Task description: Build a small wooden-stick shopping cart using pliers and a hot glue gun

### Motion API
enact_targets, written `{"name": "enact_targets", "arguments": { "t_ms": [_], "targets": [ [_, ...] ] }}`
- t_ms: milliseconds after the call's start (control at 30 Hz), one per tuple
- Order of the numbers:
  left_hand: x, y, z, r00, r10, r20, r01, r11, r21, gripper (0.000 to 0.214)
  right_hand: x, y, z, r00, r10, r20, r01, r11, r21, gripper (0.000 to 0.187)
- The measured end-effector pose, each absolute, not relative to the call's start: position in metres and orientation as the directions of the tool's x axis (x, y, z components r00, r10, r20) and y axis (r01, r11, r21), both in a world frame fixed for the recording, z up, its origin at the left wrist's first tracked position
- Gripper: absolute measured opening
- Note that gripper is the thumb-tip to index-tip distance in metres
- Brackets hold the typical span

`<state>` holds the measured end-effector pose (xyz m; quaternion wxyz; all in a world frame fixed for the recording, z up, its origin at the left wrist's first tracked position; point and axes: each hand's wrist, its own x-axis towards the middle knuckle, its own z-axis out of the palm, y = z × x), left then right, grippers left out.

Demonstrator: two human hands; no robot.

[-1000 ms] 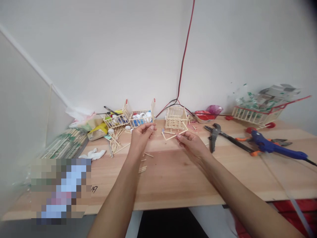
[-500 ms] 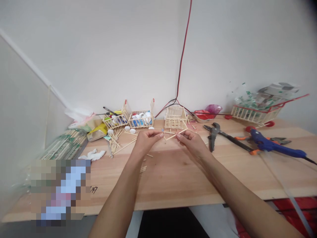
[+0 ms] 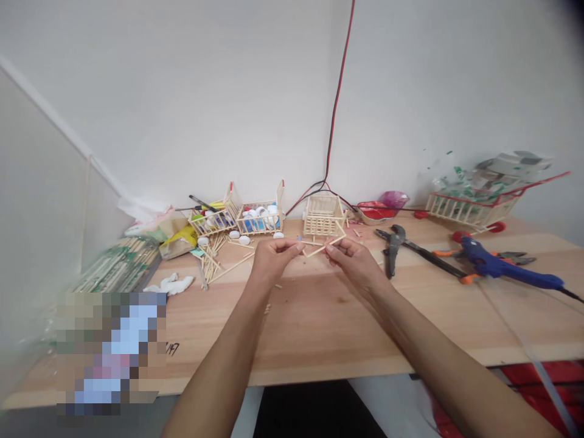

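Thin stick frame, bent at corners, is held up between both hands, in front of the slatted stick basket. Right hand pinches its long side between thumb and fingers; left hand has thumb and fingers together at the left end, looks like gripping the short arm there, contact partly hidden. To handle it well: pinch lightly, likely best near the corners, keep both hands level, and don't twist or pull apart, since the thin joints could probably give. Steady wrists should help keep the angles true; whether the corners are glued can't be told. Blue glue gun lies well off to the right, past the pliers; loose sticks are scattered left. Writing: black handwritten digits on the table, roughly "147", first stroke unclear. Bagged stick bundles carry green print, too small to read. Yellow packet has dark marks, illegible. No brand readable on the glue gun or pliers.
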<state>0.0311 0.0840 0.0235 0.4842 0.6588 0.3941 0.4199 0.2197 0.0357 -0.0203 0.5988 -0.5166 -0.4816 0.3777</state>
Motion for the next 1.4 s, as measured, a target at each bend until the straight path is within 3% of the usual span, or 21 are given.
{"name": "enact_targets", "arguments": {
  "t_ms": [200,433,800,1400],
  "targets": [
    [0.032,0.081,0.028,0.331,0.927,0.177,0.117,-0.226,0.967,0.020,0.217,0.035,-0.021,0.244,0.959,0.145,-0.066,0.166,-0.984,0.033],
    [0.042,0.069,0.030,0.299,0.872,0.388,0.155,-0.445,0.882,0.014,0.203,0.033,-0.019,0.235,0.972,0.031,-0.417,0.129,-0.899,0.030],
    [0.049,0.059,0.027,0.311,0.850,0.426,0.221,-0.501,0.837,0.016,0.204,0.032,-0.016,0.295,0.955,0.024,-0.371,0.137,-0.919,0.031],
    [0.052,0.060,0.022,0.232,0.913,0.335,0.134,-0.371,0.919,0.016,0.205,0.031,-0.014,0.264,0.963,0.054,-0.403,0.161,-0.901,0.027]
  ]
}}
